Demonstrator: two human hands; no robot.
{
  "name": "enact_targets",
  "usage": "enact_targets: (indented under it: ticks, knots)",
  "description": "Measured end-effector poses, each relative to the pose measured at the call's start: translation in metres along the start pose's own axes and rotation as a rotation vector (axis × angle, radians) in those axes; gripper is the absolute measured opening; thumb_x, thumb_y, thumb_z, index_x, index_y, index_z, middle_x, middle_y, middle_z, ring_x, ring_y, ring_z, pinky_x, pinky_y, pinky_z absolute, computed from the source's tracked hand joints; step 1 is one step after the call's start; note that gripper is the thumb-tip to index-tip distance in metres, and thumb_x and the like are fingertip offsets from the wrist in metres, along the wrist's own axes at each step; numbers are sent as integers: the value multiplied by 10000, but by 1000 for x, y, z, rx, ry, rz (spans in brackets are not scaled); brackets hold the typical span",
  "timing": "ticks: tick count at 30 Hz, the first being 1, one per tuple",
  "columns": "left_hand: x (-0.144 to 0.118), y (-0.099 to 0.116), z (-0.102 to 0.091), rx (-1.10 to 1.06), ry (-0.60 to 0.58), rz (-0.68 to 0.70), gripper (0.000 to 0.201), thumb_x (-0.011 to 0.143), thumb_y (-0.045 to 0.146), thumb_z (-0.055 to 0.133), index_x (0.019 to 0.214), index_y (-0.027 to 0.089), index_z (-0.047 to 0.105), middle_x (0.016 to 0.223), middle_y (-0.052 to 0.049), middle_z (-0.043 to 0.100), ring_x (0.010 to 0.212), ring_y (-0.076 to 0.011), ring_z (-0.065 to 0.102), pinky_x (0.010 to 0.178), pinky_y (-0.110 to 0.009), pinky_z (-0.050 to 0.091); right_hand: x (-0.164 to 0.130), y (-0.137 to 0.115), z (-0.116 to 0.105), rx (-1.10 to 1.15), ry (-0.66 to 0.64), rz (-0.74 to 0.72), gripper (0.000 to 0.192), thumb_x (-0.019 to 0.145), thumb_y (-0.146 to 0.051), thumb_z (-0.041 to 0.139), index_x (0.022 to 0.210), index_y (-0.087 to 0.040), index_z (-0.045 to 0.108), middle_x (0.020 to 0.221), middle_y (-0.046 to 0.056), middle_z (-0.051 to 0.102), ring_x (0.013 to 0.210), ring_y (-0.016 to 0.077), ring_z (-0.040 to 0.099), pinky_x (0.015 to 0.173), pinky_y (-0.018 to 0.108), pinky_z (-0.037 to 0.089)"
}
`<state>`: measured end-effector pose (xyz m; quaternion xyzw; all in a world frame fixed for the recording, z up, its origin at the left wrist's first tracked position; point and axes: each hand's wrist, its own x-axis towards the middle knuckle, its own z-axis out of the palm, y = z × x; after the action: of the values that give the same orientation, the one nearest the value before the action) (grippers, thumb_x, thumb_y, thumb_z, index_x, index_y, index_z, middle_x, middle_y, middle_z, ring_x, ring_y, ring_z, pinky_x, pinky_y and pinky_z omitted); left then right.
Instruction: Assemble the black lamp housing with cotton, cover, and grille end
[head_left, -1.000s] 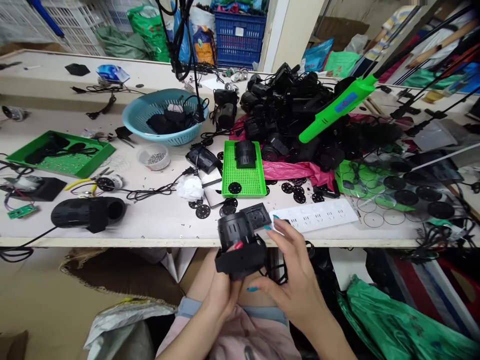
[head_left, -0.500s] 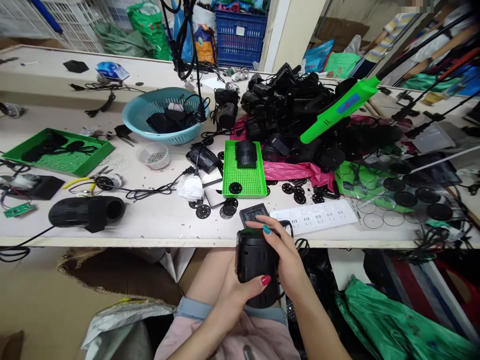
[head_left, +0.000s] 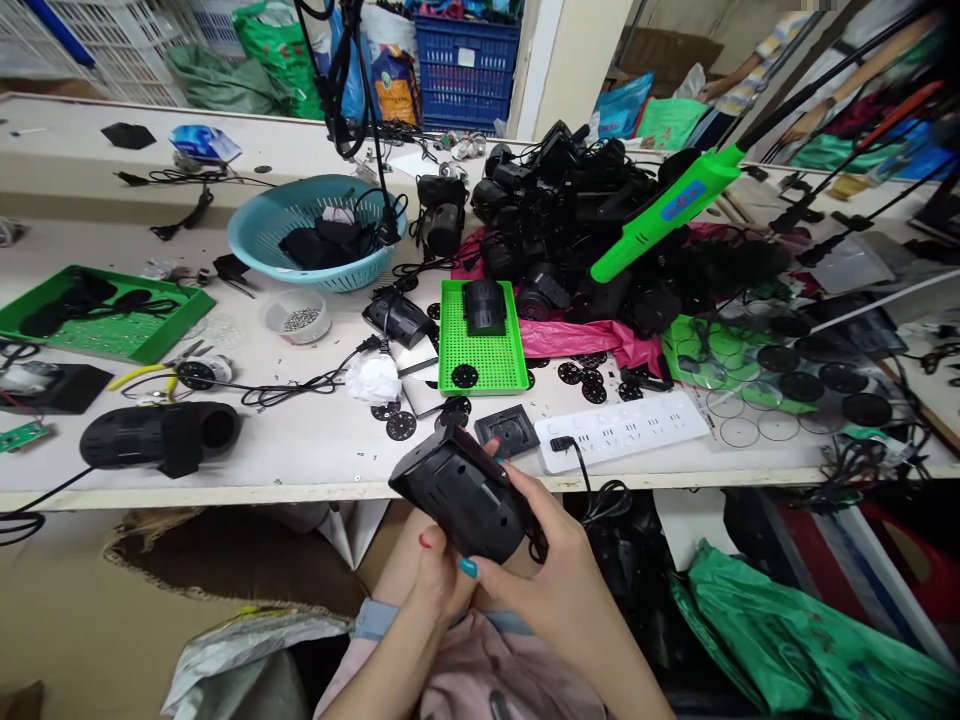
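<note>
A black slotted plastic housing [head_left: 472, 495], rounded at one end and flat and square at the other, is tilted over my lap at the table's front edge. My right hand [head_left: 551, 565] grips its rounded end, with the blue-nailed thumb on the near side and the fingers around the far side. My left hand [head_left: 439, 580] supports it from below; the red-nailed thumb points up beside it and the other fingers are hidden. Just behind lies a flat black square frame [head_left: 508, 431]. A white power strip [head_left: 622, 432] with a black plug in it is to the right.
A green perforated tray [head_left: 484, 362] holds a similar housing. Behind are a blue colander [head_left: 251, 240], a tub of screws [head_left: 296, 318] and a heap of black housings [head_left: 570, 190]. Another housing [head_left: 157, 437] lies at left. A green-handled tool [head_left: 667, 215] slants across the right.
The housing has turned from upright to tilted, its square end now toward the upper left. My right thumb has come round to its near side, and my left thumb has left its face.
</note>
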<state>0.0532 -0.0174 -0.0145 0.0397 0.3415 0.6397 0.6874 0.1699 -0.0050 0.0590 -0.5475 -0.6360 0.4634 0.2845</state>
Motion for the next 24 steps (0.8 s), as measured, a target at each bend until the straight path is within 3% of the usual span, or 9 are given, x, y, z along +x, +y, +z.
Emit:
enact_targets:
  ticks: [4,6,8,11,14,17,19,21,24]
  knots:
    - [14,17,5,127,-93,188,1020,539,811,761,1400,311,540,1489,-105,524,1358,-406,473,1086,-523,457,4,2,-2,-42,65,-101,704,740,-185,708,1391,-318,476,1407,23,531,1308,234,492,1123,404,411]
    - [23,37,2,355,-141,375,1078,527,725,838,1453,319,465,1550,-117,439,1382,-403,441,1100,-515,443,8,7,-6,-47,71,-112,685,735,-174,705,1372,-301,487,1387,33,541,1294,237,500,1114,404,418]
    - [28,62,-3,683,-210,515,1117,452,624,923,1430,294,494,1539,-132,437,1397,-401,416,1145,-503,389,13,13,-9,-25,32,-100,689,722,-176,724,1362,-280,491,1365,42,565,1264,234,530,1092,395,441]
    - [29,102,-8,1129,-369,516,996,574,439,946,1446,332,475,1583,-103,367,1414,-359,403,1182,-491,333,22,23,-10,-42,-26,-163,703,710,-160,750,1359,-259,499,1372,53,574,1262,231,537,1100,390,437]
    - [27,126,-11,1319,-444,407,908,662,438,897,1457,333,471,1552,-93,434,1383,-350,448,1171,-482,348,31,32,1,-104,-63,-273,708,690,-113,762,1344,-264,536,1385,55,572,1276,236,524,1119,402,416]
    - [30,125,-15,1353,-295,407,497,807,443,769,1255,252,669,1282,-96,682,1211,-321,606,1076,-450,449,42,36,21,-61,-84,-315,727,671,-142,784,1347,-259,543,1359,69,590,1240,252,547,1087,413,448]
    - [34,116,-20,1301,-103,581,232,878,369,690,1051,224,745,1130,-81,744,1085,-283,673,1000,-417,497,48,34,33,-40,-58,-333,710,678,-164,759,1347,-251,540,1334,73,608,1209,259,562,1067,426,462]
    - [38,105,-27,1225,48,813,126,901,297,663,936,217,754,1062,-69,759,1026,-257,693,967,-403,511,53,29,41,-51,-37,-348,678,683,-164,726,1332,-238,547,1317,74,621,1188,261,568,1057,432,466]
    - [40,94,-36,1206,130,1112,101,910,204,647,902,226,745,938,-45,763,925,-236,703,912,-416,530,56,19,44,-96,-54,-338,656,691,-134,690,1323,-225,541,1314,79,614,1198,261,559,1056,427,470]
